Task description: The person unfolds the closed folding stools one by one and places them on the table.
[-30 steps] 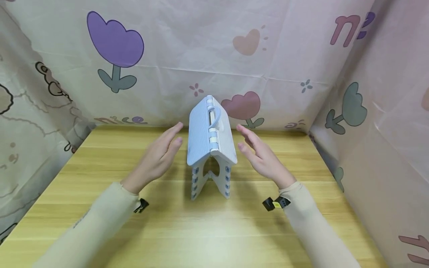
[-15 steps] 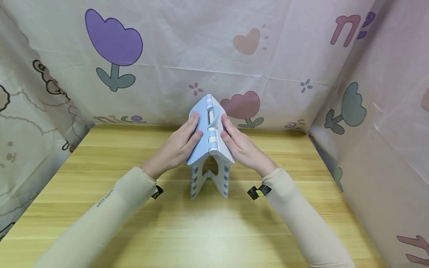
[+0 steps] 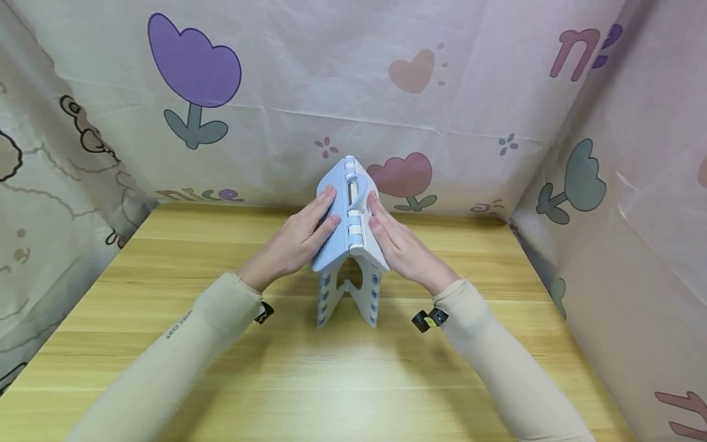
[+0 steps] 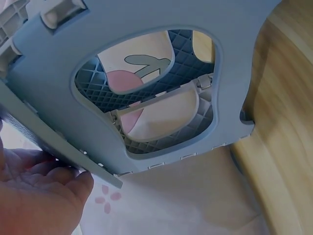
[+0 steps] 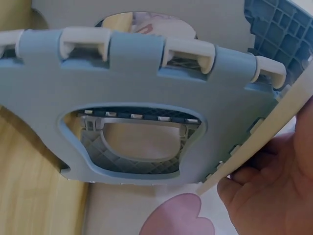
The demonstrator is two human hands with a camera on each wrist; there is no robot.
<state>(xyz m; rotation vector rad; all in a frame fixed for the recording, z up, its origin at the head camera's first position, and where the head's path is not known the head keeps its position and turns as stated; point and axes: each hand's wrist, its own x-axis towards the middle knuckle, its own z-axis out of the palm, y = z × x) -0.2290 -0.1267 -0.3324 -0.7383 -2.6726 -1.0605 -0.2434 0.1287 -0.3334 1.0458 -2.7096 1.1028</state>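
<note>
A blue and white folding step stool (image 3: 337, 245) stands half folded on the table, its two top panels sloping like a roof with the hinge line along the peak. A blue carry handle (image 3: 361, 189) sticks up beside that hinge. Against the left, blue panel my left hand (image 3: 293, 242) lies with extended fingers. My right hand (image 3: 405, 248) lies likewise against the white panel on the right. From the left wrist view, a leg panel (image 4: 234, 73) with a large oval opening shows beneath the top. In the right wrist view, white hinge knuckles (image 5: 85, 41) join the folded leg.
The stool rests on a wood-grain table (image 3: 353, 374). Close behind it hangs a pale printed cloth (image 3: 309, 73) with flowers and hearts. More cloth (image 3: 635, 233) closes off the right side, and another stretch (image 3: 55, 202) the left.
Both hands have come inward from beside the stool to rest on its sloping panels. In the last half second they have hardly moved, and the stool keeps its half-folded shape.
</note>
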